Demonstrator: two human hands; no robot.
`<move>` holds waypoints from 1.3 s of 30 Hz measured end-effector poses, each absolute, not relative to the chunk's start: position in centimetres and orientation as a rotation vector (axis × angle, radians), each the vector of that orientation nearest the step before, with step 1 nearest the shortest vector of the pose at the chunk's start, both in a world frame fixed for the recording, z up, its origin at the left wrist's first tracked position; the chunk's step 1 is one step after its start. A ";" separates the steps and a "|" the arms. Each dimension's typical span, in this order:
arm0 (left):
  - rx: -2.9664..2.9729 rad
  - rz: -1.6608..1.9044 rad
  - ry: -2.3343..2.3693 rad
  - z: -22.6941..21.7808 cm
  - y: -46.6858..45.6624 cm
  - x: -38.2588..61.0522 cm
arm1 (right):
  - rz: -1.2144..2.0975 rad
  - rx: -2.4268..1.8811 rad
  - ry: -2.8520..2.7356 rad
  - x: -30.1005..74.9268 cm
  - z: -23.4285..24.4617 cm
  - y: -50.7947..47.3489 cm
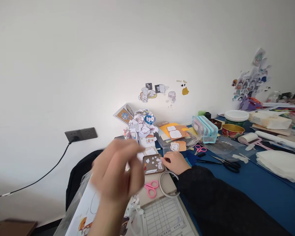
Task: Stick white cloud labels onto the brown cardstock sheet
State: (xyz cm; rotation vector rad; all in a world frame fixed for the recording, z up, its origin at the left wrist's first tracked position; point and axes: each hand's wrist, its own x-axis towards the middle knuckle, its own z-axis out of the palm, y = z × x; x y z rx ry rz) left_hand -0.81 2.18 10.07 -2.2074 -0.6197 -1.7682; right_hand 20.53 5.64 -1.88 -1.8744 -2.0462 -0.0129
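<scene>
My left hand [118,172] is raised close to the camera, smeared by motion, its fingers bent; whether anything is between them I cannot make out. My right hand [177,163], in a dark sleeve, rests with curled fingers against the right rim of a shallow brown tray [151,156]. Small white paper cutouts [159,163] with drawn figures lie in that tray. Just below it are pink-handled scissors [151,189], partly behind my left hand, and a pale ring-shaped band [161,185]. Beneath these is a beige board [147,200].
A printed grid sheet [166,216] lies nearest me. Paper cutouts [144,126] stand stacked by the wall. To the right are a clear blue-edged case [205,129], black scissors [229,164], a red tin [233,131] and white tissues [280,165]. A plugged cable [64,154] hangs at left.
</scene>
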 end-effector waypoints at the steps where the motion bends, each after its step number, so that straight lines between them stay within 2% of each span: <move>1: -2.262 -1.692 -0.724 10.2 3.7 0.3 | -0.001 -1.935 -2.025 20.6 -1.8 5.7; 2: -2.353 -1.413 -1.104 10.1 5.2 1.2 | 0.014 -1.991 -2.007 20.7 -1.8 5.7; 3: -2.471 -0.975 -1.484 9.7 6.6 1.8 | 0.031 -2.036 -1.994 20.8 -1.8 5.8; 4: -2.521 -0.778 -1.608 9.0 8.0 2.3 | 0.050 -2.068 -1.989 20.8 -1.9 5.8; 8: -2.621 -0.266 -1.887 4.3 11.8 2.2 | 0.129 -2.100 -2.027 20.6 -2.4 5.8; 11: -2.703 -0.068 -1.952 1.7 13.3 1.7 | 0.182 -2.098 -2.063 20.4 -2.8 5.9; 24: -2.861 -0.042 -2.040 0.8 14.1 1.6 | 0.350 -2.009 -2.070 20.5 -2.0 5.7; 33: -2.877 0.006 -2.038 1.0 14.3 1.0 | 0.752 -1.665 -2.122 22.6 0.5 4.8; 39: -2.818 -0.003 -2.045 1.8 14.2 0.6 | 0.662 -1.600 -2.046 22.2 0.0 4.7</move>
